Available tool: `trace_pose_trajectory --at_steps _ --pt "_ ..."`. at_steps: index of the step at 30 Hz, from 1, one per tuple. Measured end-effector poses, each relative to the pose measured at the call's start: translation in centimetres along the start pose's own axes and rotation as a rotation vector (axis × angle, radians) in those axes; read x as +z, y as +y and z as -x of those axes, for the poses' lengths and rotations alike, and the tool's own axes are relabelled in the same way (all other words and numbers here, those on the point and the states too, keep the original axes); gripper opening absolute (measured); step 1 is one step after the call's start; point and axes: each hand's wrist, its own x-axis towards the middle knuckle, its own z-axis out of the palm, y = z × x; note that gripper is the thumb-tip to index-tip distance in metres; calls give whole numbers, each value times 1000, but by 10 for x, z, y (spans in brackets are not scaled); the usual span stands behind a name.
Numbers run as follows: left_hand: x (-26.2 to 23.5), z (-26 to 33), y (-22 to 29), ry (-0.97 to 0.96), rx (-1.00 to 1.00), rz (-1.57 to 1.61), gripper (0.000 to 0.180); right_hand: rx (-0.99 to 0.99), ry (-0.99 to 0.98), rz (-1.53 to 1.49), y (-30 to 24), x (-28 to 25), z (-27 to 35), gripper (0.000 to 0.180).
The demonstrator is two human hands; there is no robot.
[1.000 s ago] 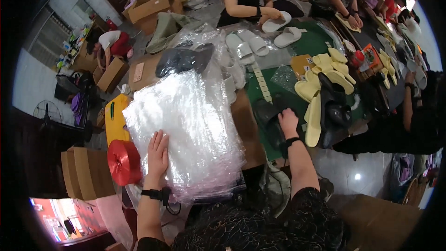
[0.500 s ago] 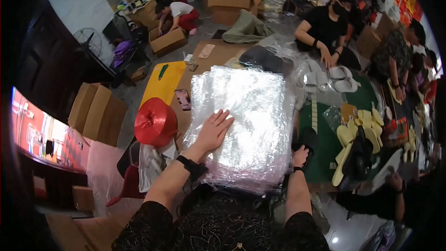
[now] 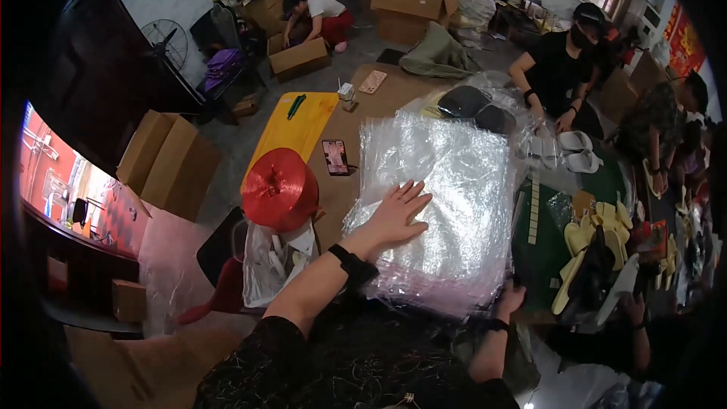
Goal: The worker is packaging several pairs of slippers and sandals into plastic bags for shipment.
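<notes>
Clear plastic bags (image 3: 447, 204), slippery stack overhanging worktop's near edge; left hand (image 3: 394, 216) flat, fingers spread; right hand (image 3: 511, 301) pinching corner. Stack could slide off.

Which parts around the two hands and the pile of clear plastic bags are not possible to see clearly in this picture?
Head view only:
- Right hand: fingers hidden under the edge of the stack of clear plastic bags; grip unclear.
- Table surface beneath the stack: covered by it.
- Left hand: palm hidden, pressed flat on the bags.
- Phone screen: too small to read.
</notes>
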Motion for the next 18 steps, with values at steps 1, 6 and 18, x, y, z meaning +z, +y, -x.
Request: trace_pose_trajectory --at_steps 1,6,18 --pt "-11 -1 8 -5 15 12 65 46 52 -41 2 -26 0 39" --pt "-33 -2 29 -144 284 -123 76 -1 228 -442 -13 -137 2 31" --pt "-86 36 -218 644 -399 -251 52 -488 -220 -315 -318 -143 138 32"
